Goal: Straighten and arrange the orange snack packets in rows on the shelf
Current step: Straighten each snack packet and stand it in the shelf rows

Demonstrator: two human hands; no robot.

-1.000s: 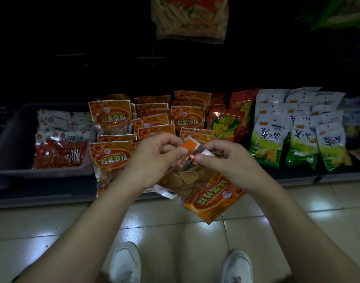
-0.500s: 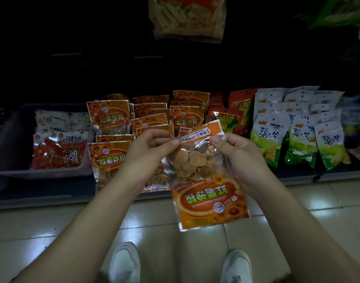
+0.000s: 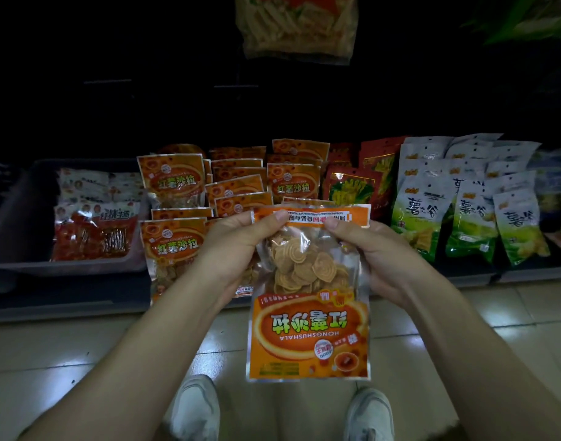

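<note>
held packet [image 3: 309, 332]: orange, clear window | right packets [image 3: 414, 214]: white-green | shoes [image 3: 195, 409]: white

Both hands are pinching one orange snack packet [image 3: 309, 316] by its upper edge, left hand [image 3: 238, 246] and right hand [image 3: 378, 259] apart; it is hanging upside down below the fingers [image 3: 280, 216], with more orange packets [image 3: 174, 246] lying on the shelf [image 3: 66, 297] beyond them.

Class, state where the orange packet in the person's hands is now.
Head view, centre: the held orange packet hangs print upside down, pinched at its upper edge by the left hand and right hand, in front of the shelved orange packets.
</note>
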